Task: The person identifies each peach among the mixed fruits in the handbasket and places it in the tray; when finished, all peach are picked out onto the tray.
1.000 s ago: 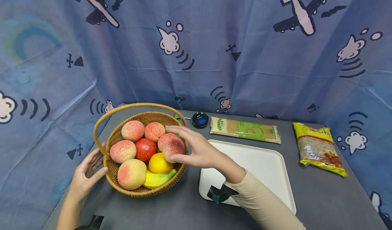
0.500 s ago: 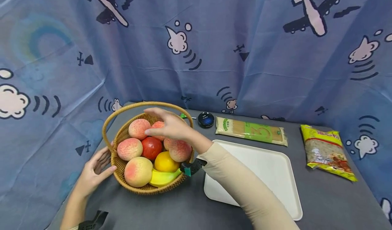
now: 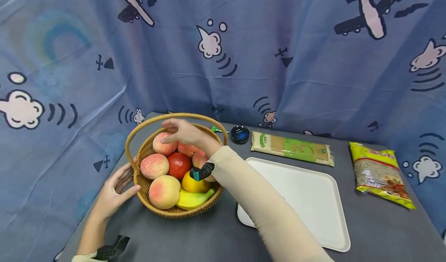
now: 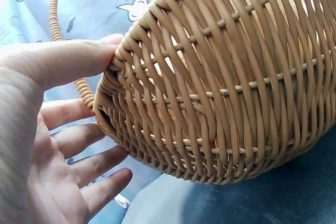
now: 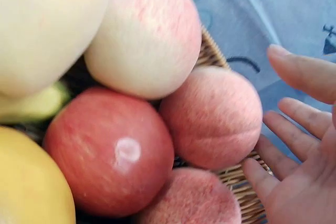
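Observation:
A wicker basket with a tall handle stands on the left of the table, filled with fruit. My left hand is at its left side; in the left wrist view the thumb touches the rim and the fingers are extended and spread. Over the back of the basket, my right hand spreads thumb and fingers around a peach. The right wrist view has the fingers right beside that peach, not closed on it. Nearby lie a red apple, other peaches, an orange and a banana.
Right of the basket lies a white tray, partly under the right forearm. Behind it are a tuna can and a noodle pack. A yellow bag lies far right. A blue curtain hangs behind.
My right hand has moved left and back, from the peaches at the basket's right side to the one at the back left. The left hand keeps its place. The whole view has shifted slightly.

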Demonstrator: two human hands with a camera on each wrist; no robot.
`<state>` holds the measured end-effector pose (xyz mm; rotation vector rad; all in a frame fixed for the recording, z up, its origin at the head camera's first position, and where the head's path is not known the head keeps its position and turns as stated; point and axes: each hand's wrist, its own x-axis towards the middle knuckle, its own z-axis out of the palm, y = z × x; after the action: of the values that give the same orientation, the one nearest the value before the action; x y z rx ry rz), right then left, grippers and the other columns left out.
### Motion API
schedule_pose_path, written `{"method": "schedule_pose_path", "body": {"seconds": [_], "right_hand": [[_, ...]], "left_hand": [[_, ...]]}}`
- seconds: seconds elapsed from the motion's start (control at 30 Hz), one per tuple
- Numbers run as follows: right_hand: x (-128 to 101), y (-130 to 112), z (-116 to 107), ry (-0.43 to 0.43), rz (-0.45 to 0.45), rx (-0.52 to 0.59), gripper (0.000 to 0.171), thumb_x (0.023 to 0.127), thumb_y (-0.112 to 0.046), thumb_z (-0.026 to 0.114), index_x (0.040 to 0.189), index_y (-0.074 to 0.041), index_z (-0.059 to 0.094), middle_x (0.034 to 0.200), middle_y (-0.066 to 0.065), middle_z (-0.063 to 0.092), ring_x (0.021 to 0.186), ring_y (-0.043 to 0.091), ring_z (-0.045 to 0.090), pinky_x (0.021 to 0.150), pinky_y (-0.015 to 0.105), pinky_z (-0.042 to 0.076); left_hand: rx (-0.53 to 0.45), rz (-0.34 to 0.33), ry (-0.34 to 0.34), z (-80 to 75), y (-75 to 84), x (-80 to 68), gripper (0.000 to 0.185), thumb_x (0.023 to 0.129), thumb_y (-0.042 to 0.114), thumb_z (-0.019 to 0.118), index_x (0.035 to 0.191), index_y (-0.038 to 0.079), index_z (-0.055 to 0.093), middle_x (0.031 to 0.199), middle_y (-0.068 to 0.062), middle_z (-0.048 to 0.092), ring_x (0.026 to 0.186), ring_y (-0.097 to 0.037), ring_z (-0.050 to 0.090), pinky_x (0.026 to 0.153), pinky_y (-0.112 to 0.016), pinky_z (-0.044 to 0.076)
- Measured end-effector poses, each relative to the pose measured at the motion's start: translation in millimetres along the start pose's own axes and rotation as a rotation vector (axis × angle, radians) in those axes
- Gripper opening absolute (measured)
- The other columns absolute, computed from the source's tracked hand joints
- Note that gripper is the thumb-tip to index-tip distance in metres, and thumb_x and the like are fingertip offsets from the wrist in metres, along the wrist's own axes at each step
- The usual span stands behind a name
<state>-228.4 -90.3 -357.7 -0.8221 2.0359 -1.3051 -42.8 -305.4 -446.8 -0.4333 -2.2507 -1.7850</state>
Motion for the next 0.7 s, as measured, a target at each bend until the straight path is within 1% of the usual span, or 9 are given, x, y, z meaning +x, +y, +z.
{"method": "schedule_pose_path", "body": {"seconds": [0.1, 0.17, 0.3, 0.4, 0.47, 0.6, 0.7], "right_hand": [[6, 7, 0, -0.032, 0.029, -0.037, 0.058, 0.088, -0.014, 0.068, 0.141, -0.009, 0.044, 0.143, 0.004, 0.046, 0.133, 0.018, 0.042, 0.11, 0.025, 0.039], [9, 11, 1, -0.051, 0.039, -0.06, 0.058, 0.087, -0.012, 0.068, 0.14, -0.011, 0.046, 0.141, 0.003, 0.048, 0.128, 0.017, 0.046, 0.107, 0.025, 0.041], [11, 17, 2, -0.084, 0.055, -0.031, 0.059, 0.085, -0.008, 0.069, 0.14, -0.013, 0.047, 0.134, 0.001, 0.051, 0.114, 0.016, 0.053, 0.098, 0.024, 0.048], [12, 20, 4, -0.098, 0.057, -0.002, 0.062, 0.084, -0.006, 0.071, 0.14, -0.015, 0.047, 0.13, 0.0, 0.053, 0.108, 0.015, 0.054, 0.094, 0.024, 0.05], [13, 21, 5, -0.096, 0.055, -0.015, 0.063, 0.083, -0.006, 0.071, 0.141, -0.015, 0.047, 0.13, 0.0, 0.054, 0.108, 0.014, 0.054, 0.094, 0.023, 0.05], [15, 23, 5, -0.073, 0.044, -0.122, 0.064, 0.083, -0.005, 0.072, 0.141, -0.016, 0.047, 0.135, 0.0, 0.052, 0.114, 0.014, 0.052, 0.097, 0.023, 0.047], [17, 23, 5, -0.055, 0.042, -0.19, 0.065, 0.082, -0.005, 0.072, 0.14, -0.017, 0.047, 0.139, 0.0, 0.05, 0.12, 0.014, 0.05, 0.101, 0.024, 0.045]], "left_hand": [[-0.004, 0.027, -0.026, -1.2, -2.1, 1.5, 0.069, 0.081, -0.019, 0.057, 0.143, -0.01, 0.03, 0.147, -0.005, 0.043, 0.128, -0.003, 0.046, 0.102, -0.01, 0.04], [0.004, 0.025, -0.038, -2.4, -2.8, 1.3, 0.068, 0.082, -0.018, 0.057, 0.144, -0.01, 0.029, 0.148, -0.006, 0.041, 0.129, -0.003, 0.046, 0.102, -0.009, 0.04], [-0.001, 0.022, -0.04, -2.2, -4.6, 0.8, 0.069, 0.082, -0.018, 0.057, 0.144, -0.01, 0.029, 0.149, -0.013, 0.039, 0.129, -0.003, 0.045, 0.102, -0.01, 0.041], [0.0, 0.03, -0.032, -1.6, -4.8, -1.5, 0.069, 0.081, -0.019, 0.058, 0.143, -0.01, 0.029, 0.148, -0.013, 0.04, 0.129, -0.004, 0.046, 0.102, -0.01, 0.041], [0.002, 0.031, -0.025, -0.8, -4.1, -2.4, 0.069, 0.081, -0.019, 0.058, 0.143, -0.01, 0.03, 0.148, -0.009, 0.041, 0.129, -0.003, 0.046, 0.102, -0.01, 0.041], [-0.026, 0.045, -0.004, 1.6, -2.0, -2.6, 0.069, 0.08, -0.021, 0.058, 0.142, -0.011, 0.032, 0.146, -0.004, 0.044, 0.128, -0.003, 0.047, 0.102, -0.01, 0.041], [-0.037, 0.068, 0.003, 3.0, -1.1, -2.0, 0.069, 0.079, -0.022, 0.059, 0.141, -0.013, 0.032, 0.145, -0.004, 0.045, 0.128, -0.004, 0.047, 0.102, -0.01, 0.041]]}}
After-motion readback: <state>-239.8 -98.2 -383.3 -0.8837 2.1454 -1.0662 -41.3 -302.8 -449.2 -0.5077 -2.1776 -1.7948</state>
